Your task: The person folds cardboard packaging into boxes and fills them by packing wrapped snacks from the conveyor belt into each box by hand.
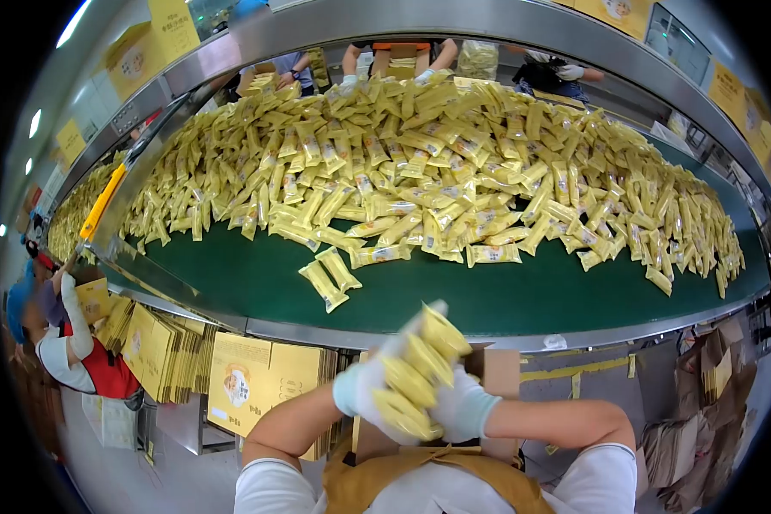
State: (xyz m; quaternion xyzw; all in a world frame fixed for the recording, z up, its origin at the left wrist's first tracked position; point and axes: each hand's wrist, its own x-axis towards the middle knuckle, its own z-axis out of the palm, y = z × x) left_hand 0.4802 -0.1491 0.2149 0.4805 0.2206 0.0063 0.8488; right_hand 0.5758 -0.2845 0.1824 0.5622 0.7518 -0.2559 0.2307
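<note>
1. At the lower centre of the frame, the gloved left hand [364,390] is grasping a row of yellow packets [420,368], its fingers reaching up behind them; the gloved right hand [464,407] is pressing close against the row's lower right; its fingers are hiding, so I cannot tell how firmly it is gripping.
2. Beneath both hands a cardboard box [500,373] is standing, a flap showing at the right; the hands are covering its inside, so its contents cannot be told.
3. Across the middle, a green belt [231,270] is carrying a broad heap of packets [437,163]; two packets are lying just in front.
4. At top centre, an open carton [380,63] is holding packets; at lower left, flat yellow cartons [270,381] are standing stacked.
</note>
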